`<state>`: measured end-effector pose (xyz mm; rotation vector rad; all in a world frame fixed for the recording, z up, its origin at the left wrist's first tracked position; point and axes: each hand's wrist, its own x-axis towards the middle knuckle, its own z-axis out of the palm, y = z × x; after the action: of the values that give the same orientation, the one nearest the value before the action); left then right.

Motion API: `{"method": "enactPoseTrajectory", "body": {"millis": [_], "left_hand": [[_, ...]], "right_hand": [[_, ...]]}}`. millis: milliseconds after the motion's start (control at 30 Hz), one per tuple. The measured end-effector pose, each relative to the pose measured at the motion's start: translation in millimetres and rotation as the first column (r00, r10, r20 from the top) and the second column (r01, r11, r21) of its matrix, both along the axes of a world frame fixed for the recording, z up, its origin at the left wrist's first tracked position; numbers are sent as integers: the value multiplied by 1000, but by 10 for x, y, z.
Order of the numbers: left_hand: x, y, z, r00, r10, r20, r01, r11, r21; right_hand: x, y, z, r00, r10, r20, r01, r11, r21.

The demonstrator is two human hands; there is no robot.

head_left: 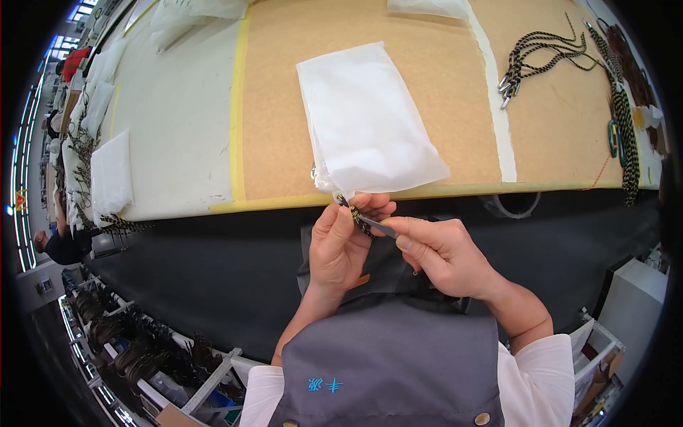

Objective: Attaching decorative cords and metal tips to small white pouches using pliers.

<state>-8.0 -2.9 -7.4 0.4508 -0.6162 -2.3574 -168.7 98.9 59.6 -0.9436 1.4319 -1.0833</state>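
My left hand [331, 245] is closed on a black-and-yellow braided cord [358, 215], pinched between thumb and fingers just off the table's front edge. Between thumb and forefinger, my right hand [447, 255] grips a small flat grey metal tool [378, 227]; its tip reaches the cord beside the left fingers. Whether it is a blade or tweezers I cannot make out. Just beyond my hands, a white translucent bag [373, 117] lies flat on the table, its near end close to the cord.
The brown-topped table [274, 107] bears yellow tape along its edge. Cords with metal tips [544, 57] lie at the far right, near green-handled scissors [616, 141] and a hanging cord bundle [627, 135]. More white bags [112, 174] lie left. A person [64, 245] is at the far left.
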Motion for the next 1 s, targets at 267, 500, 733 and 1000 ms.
{"method": "enactPoseTrajectory", "body": {"millis": [267,500,733,1000], "left_hand": [[9,-105,14,994,-109,-2,109,993,-40],[-76,-61,47,987,1,161,34,977,-212],[-135,-46,88,986,40,160,-16,988,-153],[-125,-40,95,991,35,131,-18,991,-131]], "right_hand": [[-1,27,-34,999,-22,46,22,1000,19],[-79,-37,-7,872,-79,483,-3,986,167],[-37,-52,-83,891,-67,450,10,992,126],[-201,-105,15,840,-6,543,-131,968,213]]}}
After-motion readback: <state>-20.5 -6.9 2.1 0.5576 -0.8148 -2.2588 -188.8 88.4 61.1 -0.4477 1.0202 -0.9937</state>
